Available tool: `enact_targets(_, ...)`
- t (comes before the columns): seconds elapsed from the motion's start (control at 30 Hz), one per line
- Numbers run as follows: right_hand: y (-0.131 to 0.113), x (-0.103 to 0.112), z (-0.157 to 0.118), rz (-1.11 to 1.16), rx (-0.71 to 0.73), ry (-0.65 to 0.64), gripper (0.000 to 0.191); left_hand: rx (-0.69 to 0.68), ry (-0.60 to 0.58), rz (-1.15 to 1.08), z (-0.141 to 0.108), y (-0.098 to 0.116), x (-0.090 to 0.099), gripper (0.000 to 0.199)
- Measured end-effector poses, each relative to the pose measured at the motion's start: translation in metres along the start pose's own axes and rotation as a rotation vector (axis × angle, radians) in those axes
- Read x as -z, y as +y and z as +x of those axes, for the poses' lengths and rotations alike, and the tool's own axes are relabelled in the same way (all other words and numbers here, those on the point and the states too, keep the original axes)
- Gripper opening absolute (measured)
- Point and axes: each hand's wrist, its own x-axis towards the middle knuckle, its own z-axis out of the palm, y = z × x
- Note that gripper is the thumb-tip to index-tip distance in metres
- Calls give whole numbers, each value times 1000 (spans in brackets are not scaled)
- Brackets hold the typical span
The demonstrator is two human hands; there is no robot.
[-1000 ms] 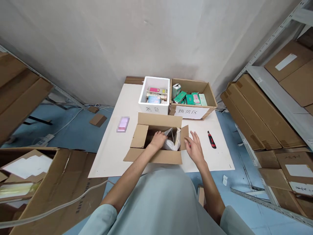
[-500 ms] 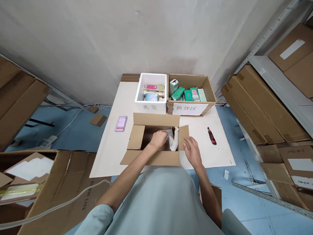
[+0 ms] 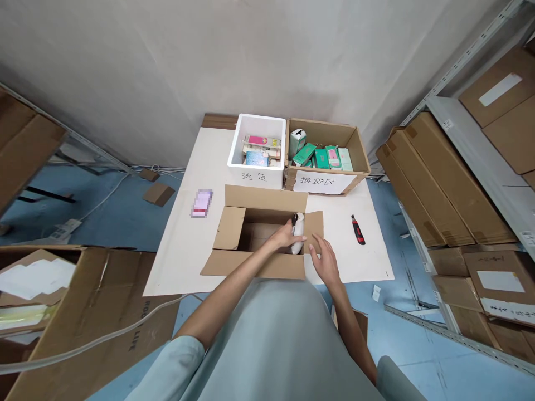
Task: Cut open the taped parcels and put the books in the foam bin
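An open cardboard box [image 3: 213, 262] sits at the table's front with its flaps folded outward. Inside, at its right end, stands a white wrapped bundle [image 3: 298, 229] with a dark patch near the top; what it wraps cannot be made out. My left hand [image 3: 284, 236] reaches in over the front flap and grips this bundle, thumb across its front. Beside the right flap [image 3: 314, 225], my right hand [image 3: 325, 260] is open, its fingertips at the flap's edge and nothing held.
Behind the box stand a white foam bin [image 3: 257, 178] holding small packages and a carton [image 3: 359, 161] with green boxes. A red-black utility knife [image 3: 358, 230] lies right, a blurred purple item [image 3: 201, 203] left. Shelves [image 3: 472, 161] with cartons flank the right; a large carton [image 3: 112, 301] stands left.
My left hand has moved right inside the box, and the white material now stands against the right end. More of the box floor shows. My right hand stays by the right flap.
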Motion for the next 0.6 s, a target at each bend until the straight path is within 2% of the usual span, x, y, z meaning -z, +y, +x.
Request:
enact_targets(0.1,0,0,-1,-2,-18,-10,57,88,-72,124,0,-1,4,63)
enact_targets(0.27,-5,-3,-2,1,-36,-20,62,149,-16,208,3,9,-3,45)
enact_targets(0.37,-11,-4,0,1,-52,3,65,181,-7,238,4,13,-3,22)
enact_targets(0.47,-17,-6,3,34,-115,-15,67,201,33,258,0,10,7,14)
enact_targets(0.6,-27,-14,14,248,-204,-11,76,176,142,261,-14,7,32,23)
